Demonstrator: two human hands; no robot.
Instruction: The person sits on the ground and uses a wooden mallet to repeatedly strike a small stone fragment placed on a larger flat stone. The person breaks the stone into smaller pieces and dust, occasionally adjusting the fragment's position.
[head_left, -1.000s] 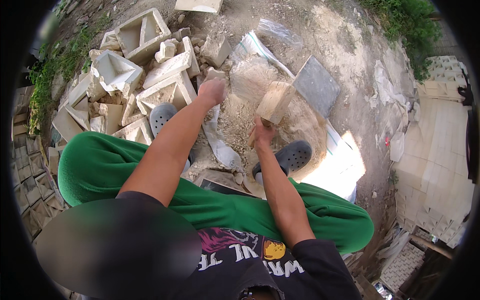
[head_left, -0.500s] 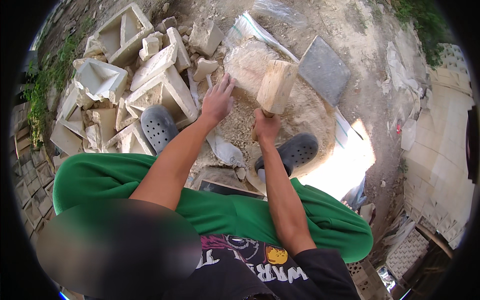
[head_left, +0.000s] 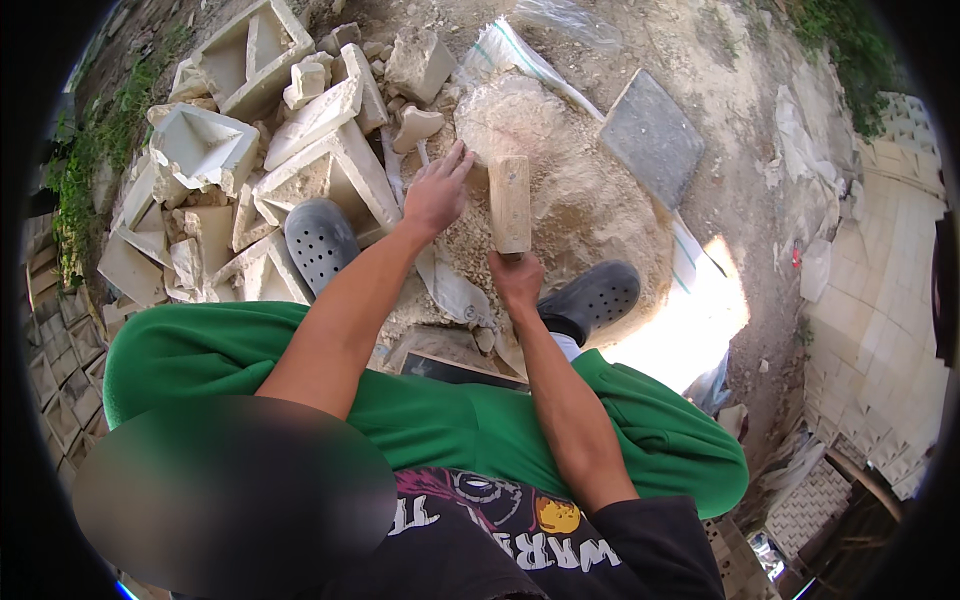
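Observation:
My right hand (head_left: 517,280) is wrapped round the handle of a wooden mallet (head_left: 511,205), its pale block head low over crushed, sandy rubble (head_left: 600,215). To the left of the mallet, my left hand (head_left: 437,192) reaches over the near left side of the rubble with its fingers stretched out. Nothing shows in that hand; what lies under its palm is hidden. A heap of paler powder (head_left: 510,118) rises just beyond both hands. Beneath the rubble lies a white woven sack (head_left: 535,68), its striped edge showing at the far side.
Broken whitish blocks and hollow box-shaped pieces (head_left: 325,170) are piled at the left. A grey square slab (head_left: 652,138) lies at the right of the rubble. My grey clogs (head_left: 321,240) stand on either side of the work spot. Stacked pale pieces (head_left: 880,260) line the far right.
The mallet head has come down and swung left, from raised and tilted to low over the rubble. My right hand has dropped slightly with it; my left hand has hardly moved.

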